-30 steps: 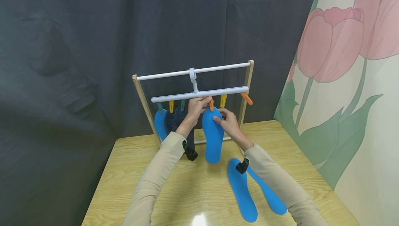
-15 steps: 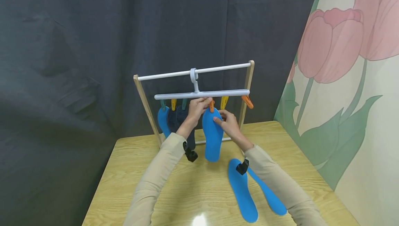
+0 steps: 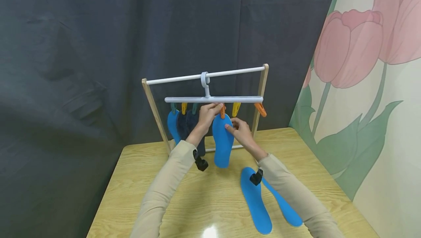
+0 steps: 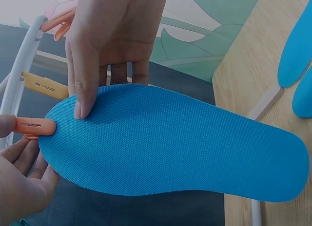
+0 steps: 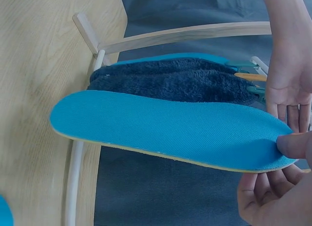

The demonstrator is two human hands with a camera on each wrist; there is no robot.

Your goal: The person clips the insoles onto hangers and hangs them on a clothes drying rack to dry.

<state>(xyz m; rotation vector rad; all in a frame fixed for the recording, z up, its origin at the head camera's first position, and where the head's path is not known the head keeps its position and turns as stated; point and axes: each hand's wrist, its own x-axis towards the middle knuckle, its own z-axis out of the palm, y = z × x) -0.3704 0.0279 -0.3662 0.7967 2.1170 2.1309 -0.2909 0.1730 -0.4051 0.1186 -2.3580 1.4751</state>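
A blue insole [image 3: 222, 145] hangs heel down from an orange clip [image 3: 222, 111] on the pale hanger bar [image 3: 240, 99]. My left hand [image 3: 207, 116] pinches that clip, its thumb on the clip's upper end in the left wrist view. My right hand [image 3: 242, 130] pinches the insole's edge near the toe, thumb on the front and fingers behind. As seen in the left wrist view, the clip's tip overlaps the insole's toe end. Further left on the bar hang a blue insole [image 3: 173, 125] and dark fuzzy insoles [image 5: 170, 82], partly hidden by my left arm.
The hanger hooks over the white rod [image 3: 177, 79] of a wooden stand [image 3: 153, 110]. Right of my hands hang a yellow clip [image 3: 235, 109] and another orange clip [image 3: 260, 109]. Two blue insoles [image 3: 258, 208] lie on the table [image 3: 131, 194], one partly under my right forearm.
The hanger bar has swung from a slant to nearly level, its left end shifting right. The held insole has moved slightly left and its lower end up. Both hands keep almost the same place.
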